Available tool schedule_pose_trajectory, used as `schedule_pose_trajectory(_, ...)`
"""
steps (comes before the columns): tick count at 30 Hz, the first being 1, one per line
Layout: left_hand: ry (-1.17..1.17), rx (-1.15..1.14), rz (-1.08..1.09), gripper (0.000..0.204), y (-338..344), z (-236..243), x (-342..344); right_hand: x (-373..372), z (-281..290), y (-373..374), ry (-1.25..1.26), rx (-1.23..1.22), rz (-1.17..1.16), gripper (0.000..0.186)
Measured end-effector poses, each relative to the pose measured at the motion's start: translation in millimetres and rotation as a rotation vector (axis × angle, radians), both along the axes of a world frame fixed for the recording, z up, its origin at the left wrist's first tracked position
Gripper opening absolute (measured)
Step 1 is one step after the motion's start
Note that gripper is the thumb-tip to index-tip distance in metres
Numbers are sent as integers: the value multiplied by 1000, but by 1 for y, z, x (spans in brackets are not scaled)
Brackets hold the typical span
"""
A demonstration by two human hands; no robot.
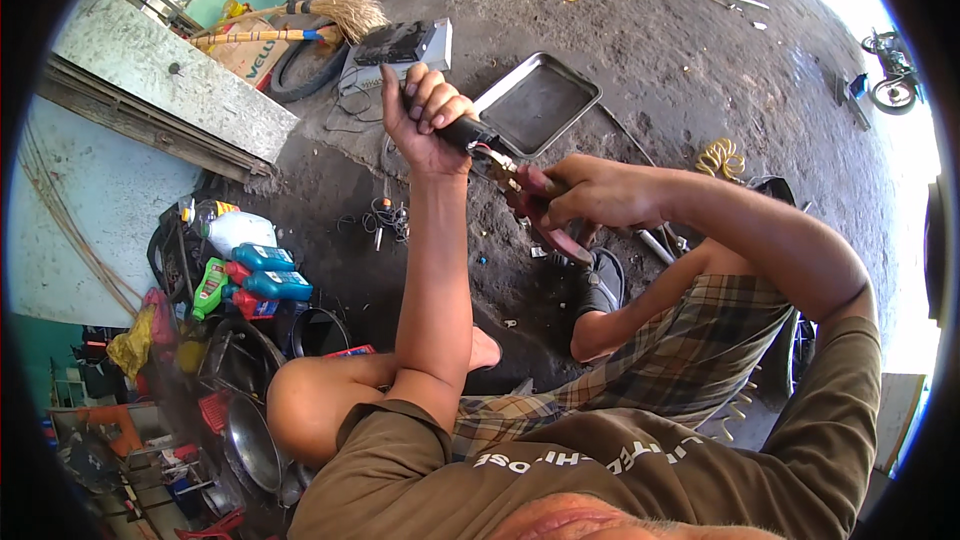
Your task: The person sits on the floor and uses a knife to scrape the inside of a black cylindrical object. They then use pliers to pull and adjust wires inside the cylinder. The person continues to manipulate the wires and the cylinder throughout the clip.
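Observation:
A black, roughly cylindrical part [461, 134] is wrapped in the fingers of my left hand [428, 130], with the thumb pointing up. At its lower right end some thin wire or bare metal shows, too small to make out. My right hand [605, 192] is closed around red-handled pliers [563, 242]. The metal jaws of the pliers meet that end of the black part; whether they grip it or only touch it, I cannot tell. Both hands are raised above the dark ground. Just behind them a shallow metal tray [545, 100] lies on the ground.
A grey-white box-shaped device [435, 45], a tyre [305, 70] and a straw broom [350, 12] lie beyond my left hand. Several bottles [280, 285] and a metal bowl [252, 443] crowd the left. A yellow hose coil [721, 157] lies right, and a motorbike [893, 75] stands far right.

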State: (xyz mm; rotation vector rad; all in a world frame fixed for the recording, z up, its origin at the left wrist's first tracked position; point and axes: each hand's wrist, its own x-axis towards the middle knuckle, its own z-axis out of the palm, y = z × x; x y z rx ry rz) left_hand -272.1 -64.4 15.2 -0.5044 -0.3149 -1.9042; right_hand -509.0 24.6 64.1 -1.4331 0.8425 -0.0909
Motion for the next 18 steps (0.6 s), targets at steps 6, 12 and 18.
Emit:
schedule_pose_trajectory(6,15,0,15,46,4,1,-12,-1,-3,1,-22,15,-9,28)
schedule_pose_trajectory(12,30,-24,41,47,8,2,-13,-1,-4,4,19,43,-87,33)
schedule_pose_trajectory(18,-32,-13,166,42,11,12,-16,-3,-5,3,-22,246,-165,32)
